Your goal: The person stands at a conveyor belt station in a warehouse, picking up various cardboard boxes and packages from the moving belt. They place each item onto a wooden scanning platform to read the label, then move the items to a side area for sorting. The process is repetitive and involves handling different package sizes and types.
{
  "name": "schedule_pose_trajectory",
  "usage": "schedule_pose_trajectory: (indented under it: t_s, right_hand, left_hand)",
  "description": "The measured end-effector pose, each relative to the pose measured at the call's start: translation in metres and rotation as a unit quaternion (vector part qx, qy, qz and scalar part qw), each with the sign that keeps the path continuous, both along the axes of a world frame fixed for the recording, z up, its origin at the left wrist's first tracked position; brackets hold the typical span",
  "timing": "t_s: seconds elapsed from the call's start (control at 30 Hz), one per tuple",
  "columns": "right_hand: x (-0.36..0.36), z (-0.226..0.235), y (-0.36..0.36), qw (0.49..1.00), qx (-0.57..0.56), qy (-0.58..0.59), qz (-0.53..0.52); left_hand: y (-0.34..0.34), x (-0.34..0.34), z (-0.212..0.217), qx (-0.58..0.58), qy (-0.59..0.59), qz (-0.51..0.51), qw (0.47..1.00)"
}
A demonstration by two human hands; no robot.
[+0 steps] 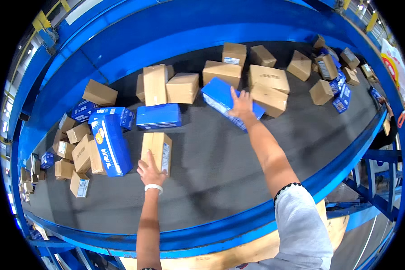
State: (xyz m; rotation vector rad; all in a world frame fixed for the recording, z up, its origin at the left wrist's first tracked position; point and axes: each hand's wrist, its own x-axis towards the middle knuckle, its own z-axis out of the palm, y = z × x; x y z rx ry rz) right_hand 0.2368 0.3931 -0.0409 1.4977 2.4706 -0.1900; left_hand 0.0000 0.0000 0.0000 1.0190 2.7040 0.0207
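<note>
Fingers spread, the left hand [151, 171] is touching a tan carton [153, 145], the right hand [241, 105] a blue box [218, 93], seemingly steadying both, firmer grips being needed next.

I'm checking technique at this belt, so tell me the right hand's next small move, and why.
I'd probably have the right hand ease the blue box under it slightly nearer the person. That hand already lies on the box, and brown boxes crowd its far side and right end, while belt shows along its near side.
</note>
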Motion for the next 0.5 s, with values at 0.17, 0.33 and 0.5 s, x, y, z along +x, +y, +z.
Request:
schedule_pose_trajectory:
  t_s: [0.17,0.33,0.5]
  right_hand:
    - [-0.014,0.098,0.028,0.971,-0.076,0.223,-0.021]
    - [0.162,0.146,-0.165,0.574,-0.497,0.634,-0.149]
    - [0.4,0.231,-0.374,0.328,-0.441,0.77,-0.324]
  left_hand:
    - [0.076,-0.081,-0.025,0.191,0.109,0.015,0.975]
    - [-0.023,0.006,-0.05,0.422,-0.46,0.007,0.781]
    - [-0.061,0.154,0.043,0.328,-0.622,0.083,0.706]
